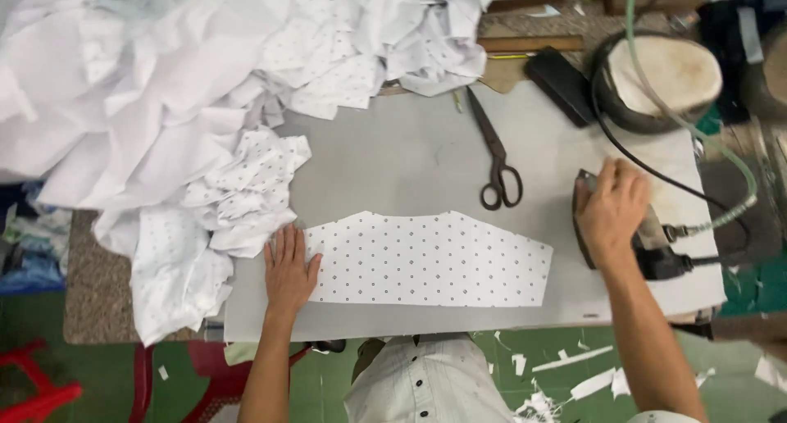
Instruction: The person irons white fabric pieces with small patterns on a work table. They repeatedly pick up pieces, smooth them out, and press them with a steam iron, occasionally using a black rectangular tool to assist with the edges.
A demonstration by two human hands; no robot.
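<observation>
the left hand [288, 269] lies flat, fingers spread, pressing the near left end of a dotted white fabric piece [430, 259] spread on the grey pressing board [410, 144]. to the right, the right hand [611, 210] is wrapped around the handle of an iron [648, 243]. farther back lie scissors [496, 156] and a heap of dotted fabric pieces [246, 185].
</observation>
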